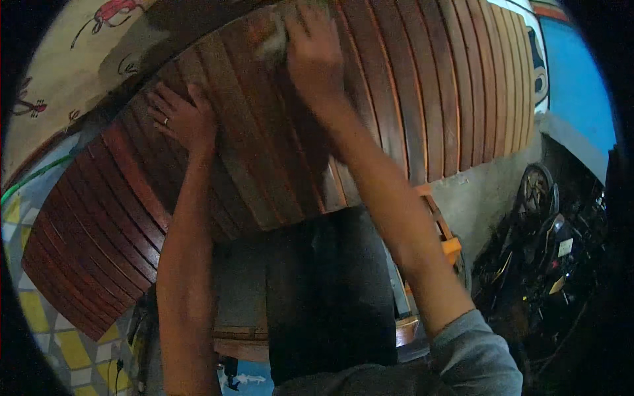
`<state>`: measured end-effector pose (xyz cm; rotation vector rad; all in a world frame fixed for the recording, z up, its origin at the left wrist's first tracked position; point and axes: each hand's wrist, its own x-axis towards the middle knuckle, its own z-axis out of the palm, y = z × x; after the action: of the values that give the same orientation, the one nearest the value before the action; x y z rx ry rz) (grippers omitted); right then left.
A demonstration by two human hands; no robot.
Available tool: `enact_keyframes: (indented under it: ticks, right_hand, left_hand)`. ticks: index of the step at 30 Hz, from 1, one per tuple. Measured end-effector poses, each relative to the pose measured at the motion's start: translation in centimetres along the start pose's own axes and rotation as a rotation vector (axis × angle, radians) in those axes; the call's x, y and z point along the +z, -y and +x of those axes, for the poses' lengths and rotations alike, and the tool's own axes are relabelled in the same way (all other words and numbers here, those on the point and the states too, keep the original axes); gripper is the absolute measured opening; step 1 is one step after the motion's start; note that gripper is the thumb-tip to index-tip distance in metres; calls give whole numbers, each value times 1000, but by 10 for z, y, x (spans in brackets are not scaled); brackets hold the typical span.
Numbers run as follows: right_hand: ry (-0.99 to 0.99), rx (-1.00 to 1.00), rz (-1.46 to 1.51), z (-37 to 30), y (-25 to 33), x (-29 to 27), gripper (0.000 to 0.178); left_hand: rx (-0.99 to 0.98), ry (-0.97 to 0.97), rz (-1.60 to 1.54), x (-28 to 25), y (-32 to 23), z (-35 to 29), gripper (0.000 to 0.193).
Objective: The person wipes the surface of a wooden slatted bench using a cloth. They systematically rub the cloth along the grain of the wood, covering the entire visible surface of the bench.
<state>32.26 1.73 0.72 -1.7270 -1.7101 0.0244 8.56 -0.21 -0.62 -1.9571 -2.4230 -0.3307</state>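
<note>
Left hand (188,122): Lies palm down on the slatted wooden panel (422,99), left of its middle, with fingers parted and thumb held wide; grips nothing.
Ring (166,121): Circles one finger as a thin band, above the panel's dark slats.
Right hand (314,56): Reaches to the panel's far edge, near its middle, with fingers bent and closed on a pale wad (272,45) at the thumb side; too blurred to tell how tightly.
Pale wad: Sits against the slats by the panel's far edge; impossible to tell whether cloth or pad.
Slatted wooden panel: Stretches beneath both hands, glossy red-brown at the left end, duller and greyer through the middle, pale tan at the right end.
Forearms (185,264): Extend bare across the panel's near edge.
Grey sleeve (475,353): Covers the right upper arm, well short of the panel's near edge.
Dark trousers (330,297): Show on the panel's near side, below its middle.
Tiled floor (72,350): Spreads in yellow, white and grey below the panel's left end.
Green hose (36,176): Curves just beside the panel's left end.
Cream surface (59,66): Carries red-and-dark drawings beyond the panel's far edge, leftward.
Spoked wheel (535,188): Stands amid dark clutter (561,270) below the panel's right end.
Blue surface (581,79): Rises past the panel's right end.
</note>
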Motion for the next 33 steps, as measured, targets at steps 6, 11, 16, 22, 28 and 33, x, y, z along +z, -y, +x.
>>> enact_keyframes:
  ticks: [6, 11, 16, 22, 28, 33]
  right_hand:
    - [379, 219, -32, -206, 27, -157, 42]
    - [369, 336, -139, -226, 43, -171, 41]
    - [169, 282, -101, -106, 15, -77, 40]
    - [-4, 32, -53, 18, -22, -13, 40]
    - [347, 70, 46, -89, -17, -96, 42]
    - [831, 214, 89, -228, -12, -221, 45]
  left_hand:
    - [309, 77, -284, 2, -116, -4, 62]
    - [222, 37, -188, 10, -156, -9, 58]
    - [190, 6, -83, 13, -155, -11, 58]
    - [197, 79, -101, 19, -159, -10, 56]
    - [157, 121, -131, 5, -156, -10, 56]
    - [141, 122, -120, 6, -163, -10, 57]
